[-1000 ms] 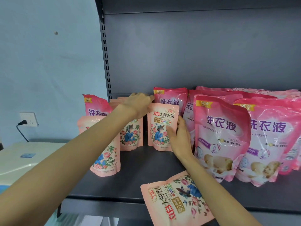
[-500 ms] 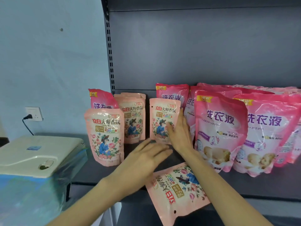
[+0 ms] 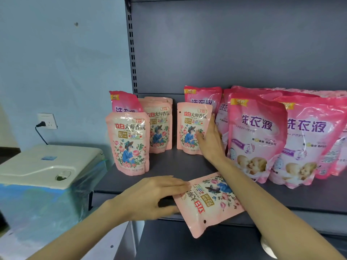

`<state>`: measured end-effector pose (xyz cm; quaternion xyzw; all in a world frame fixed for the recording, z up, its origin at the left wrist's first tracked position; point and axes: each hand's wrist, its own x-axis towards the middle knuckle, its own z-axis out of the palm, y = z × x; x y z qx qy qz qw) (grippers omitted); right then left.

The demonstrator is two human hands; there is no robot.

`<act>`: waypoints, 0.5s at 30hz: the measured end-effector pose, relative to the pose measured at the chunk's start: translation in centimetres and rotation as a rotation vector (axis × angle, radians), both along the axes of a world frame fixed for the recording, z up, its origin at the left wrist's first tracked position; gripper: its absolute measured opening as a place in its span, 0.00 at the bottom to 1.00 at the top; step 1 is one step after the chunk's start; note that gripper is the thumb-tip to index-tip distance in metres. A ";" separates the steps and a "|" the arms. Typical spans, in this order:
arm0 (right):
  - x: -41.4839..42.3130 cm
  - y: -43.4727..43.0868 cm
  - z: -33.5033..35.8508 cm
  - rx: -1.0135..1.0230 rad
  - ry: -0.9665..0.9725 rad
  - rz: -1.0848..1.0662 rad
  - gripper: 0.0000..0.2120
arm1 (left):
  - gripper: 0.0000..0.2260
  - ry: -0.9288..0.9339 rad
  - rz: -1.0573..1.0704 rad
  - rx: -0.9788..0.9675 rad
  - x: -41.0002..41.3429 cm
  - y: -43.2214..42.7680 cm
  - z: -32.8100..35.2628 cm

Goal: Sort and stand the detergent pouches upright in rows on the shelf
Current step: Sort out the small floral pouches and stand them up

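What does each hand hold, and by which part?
The left hand pinches the lying pouch by its left corner, fingers above, thumb below. The right hand only touches a standing pouch at its right edge.

Rightmost pouch [image 3: 340, 151] partly off-frame; rear pouches [image 3: 201, 94] perhaps half behind others.
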<state>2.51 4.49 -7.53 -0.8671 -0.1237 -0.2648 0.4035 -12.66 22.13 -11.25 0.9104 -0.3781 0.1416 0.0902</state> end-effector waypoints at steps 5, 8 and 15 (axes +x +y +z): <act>-0.3 0.2 0.5 0.070 0.040 0.046 0.36 | 0.18 -0.010 0.028 -0.085 0.6 -0.2 0.6; -1.1 0.1 1.3 0.107 0.089 0.075 0.36 | 0.15 -0.040 0.045 -0.135 1.2 -0.3 1.4; -3.5 -0.3 3.2 0.122 0.011 0.129 0.27 | 0.11 -0.144 0.107 -0.240 2.8 -0.7 4.6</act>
